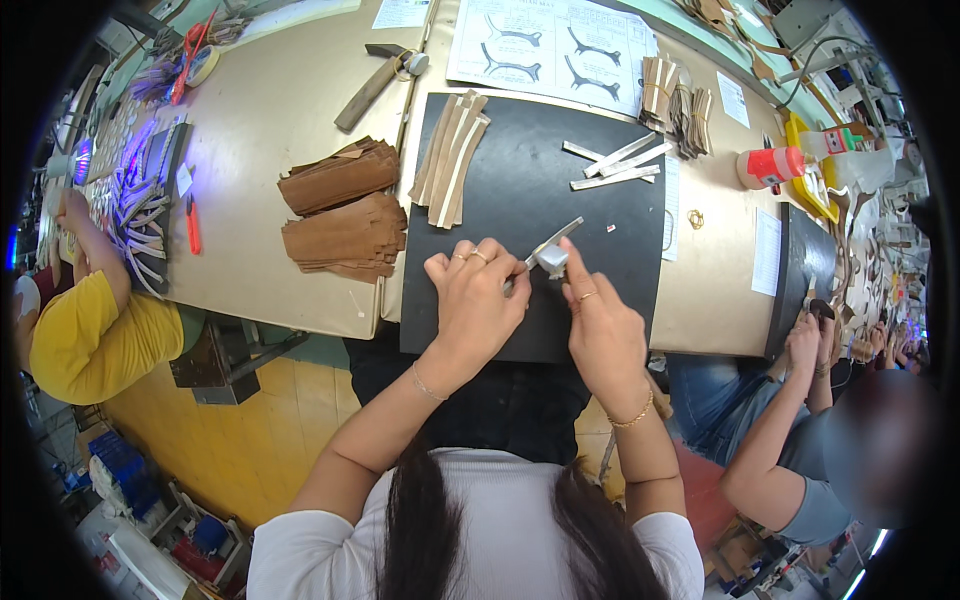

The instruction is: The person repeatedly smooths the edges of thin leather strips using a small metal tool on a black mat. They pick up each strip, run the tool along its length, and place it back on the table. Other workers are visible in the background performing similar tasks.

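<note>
Over the near part of a black board (560, 320), my left hand (478, 295) has its fingers closed on the lower end of a narrow pale strip (562, 235). My right hand (608, 335) is closed at a small whitish piece (551, 259), with a fingertip pressed against it beside the strip. What this piece is I cannot make out. Several brown strips with pale bands (450, 160) lie on the board at the upper left. Several loose white strips (620, 165) cross one another at the upper right.
Left of the board lie two stacks of brown leather pieces (345, 235) and a hammer (375, 90). Drawing sheets (550, 45) lie at the back, with bundled strips (657, 88) beside them. A red-and-white bottle (770, 167) stands right. Co-workers sit on both sides.
</note>
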### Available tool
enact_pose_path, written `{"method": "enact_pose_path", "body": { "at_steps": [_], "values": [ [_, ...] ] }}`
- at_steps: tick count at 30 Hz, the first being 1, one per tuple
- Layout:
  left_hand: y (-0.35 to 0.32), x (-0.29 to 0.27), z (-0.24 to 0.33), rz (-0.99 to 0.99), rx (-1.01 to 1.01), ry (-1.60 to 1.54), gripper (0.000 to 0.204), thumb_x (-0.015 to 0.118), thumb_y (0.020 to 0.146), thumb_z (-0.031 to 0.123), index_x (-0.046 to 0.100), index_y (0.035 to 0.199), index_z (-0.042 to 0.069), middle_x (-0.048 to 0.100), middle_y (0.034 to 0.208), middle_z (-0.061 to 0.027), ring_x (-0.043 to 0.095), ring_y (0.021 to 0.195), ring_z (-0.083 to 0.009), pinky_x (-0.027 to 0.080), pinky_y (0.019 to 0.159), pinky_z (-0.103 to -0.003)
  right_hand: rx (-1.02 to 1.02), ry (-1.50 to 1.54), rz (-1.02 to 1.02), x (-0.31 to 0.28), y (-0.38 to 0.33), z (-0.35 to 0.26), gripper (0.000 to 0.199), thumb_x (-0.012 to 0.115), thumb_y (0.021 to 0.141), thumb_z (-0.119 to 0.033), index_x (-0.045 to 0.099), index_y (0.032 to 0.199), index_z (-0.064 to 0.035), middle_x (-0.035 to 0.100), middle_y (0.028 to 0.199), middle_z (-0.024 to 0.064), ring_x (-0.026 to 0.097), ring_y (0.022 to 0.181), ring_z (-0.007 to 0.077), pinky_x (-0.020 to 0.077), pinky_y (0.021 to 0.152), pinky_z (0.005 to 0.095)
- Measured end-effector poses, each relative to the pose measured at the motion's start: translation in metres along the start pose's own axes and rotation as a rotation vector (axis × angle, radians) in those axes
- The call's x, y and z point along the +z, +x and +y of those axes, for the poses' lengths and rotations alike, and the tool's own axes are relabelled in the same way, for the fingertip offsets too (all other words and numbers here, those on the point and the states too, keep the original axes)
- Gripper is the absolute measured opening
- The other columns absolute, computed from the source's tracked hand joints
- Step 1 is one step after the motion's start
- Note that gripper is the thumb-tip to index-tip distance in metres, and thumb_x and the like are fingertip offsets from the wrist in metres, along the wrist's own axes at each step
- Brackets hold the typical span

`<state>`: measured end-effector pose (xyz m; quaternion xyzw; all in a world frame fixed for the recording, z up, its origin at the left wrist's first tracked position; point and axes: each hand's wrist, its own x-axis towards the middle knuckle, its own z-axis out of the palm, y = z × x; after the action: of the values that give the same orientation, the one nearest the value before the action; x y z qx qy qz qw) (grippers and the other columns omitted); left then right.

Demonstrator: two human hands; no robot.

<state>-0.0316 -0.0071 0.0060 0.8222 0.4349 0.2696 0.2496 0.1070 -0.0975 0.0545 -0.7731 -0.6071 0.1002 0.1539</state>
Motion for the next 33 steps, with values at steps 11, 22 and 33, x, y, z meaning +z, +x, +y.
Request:
{"method": "enact_pose_path", "body": {
  "at_steps": [11, 22, 33],
  "values": [
    [0.004, -0.002, -0.006, -0.065, -0.087, -0.037, 0.010, 0.080, 0.082, 0.017, 0.077, 0.089, 0.012, 0.064, 0.087, 0.0014, 0.058, 0.089, -0.0196, 0.030, 0.087, -0.040, 0.038, -0.001, 0.023, 0.010, 0.005, 0.004, 0.050, 0.061, 0.102, -0.016, 0.052, 0.151, -0.0178, 0.061, 0.084, 0.0113, 0.066, 0.063, 0.0317, 0.0545, 0.056, 0.0425],
    [0.004, -0.002, -0.002, -0.048, -0.044, -0.007, 0.008, 0.080, 0.079, 0.014, 0.074, 0.082, 0.011, 0.062, 0.084, 0.0015, 0.055, 0.085, -0.0192, 0.029, 0.083, -0.039, -0.013, 0.200, 0.136, -0.001, 0.003, -0.006, 0.055, 0.063, 0.099, -0.010, 0.051, 0.152, -0.0170, 0.061, 0.084, 0.0099, 0.065, 0.063, 0.0307, 0.0528, 0.056, 0.0409],
    [0.003, -0.001, -0.004, -0.044, -0.010, 0.037, 0.008, 0.080, 0.080, 0.014, 0.073, 0.082, 0.012, 0.063, 0.085, 0.0020, 0.056, 0.086, -0.0193, 0.029, 0.084, -0.040, -0.027, 0.064, 0.024, 0.003, 0.001, -0.008, 0.049, 0.061, 0.101, -0.016, 0.054, 0.150, -0.0195, 0.061, 0.084, 0.0081, 0.066, 0.063, 0.0284, 0.0544, 0.057, 0.0394]
  ]
}}
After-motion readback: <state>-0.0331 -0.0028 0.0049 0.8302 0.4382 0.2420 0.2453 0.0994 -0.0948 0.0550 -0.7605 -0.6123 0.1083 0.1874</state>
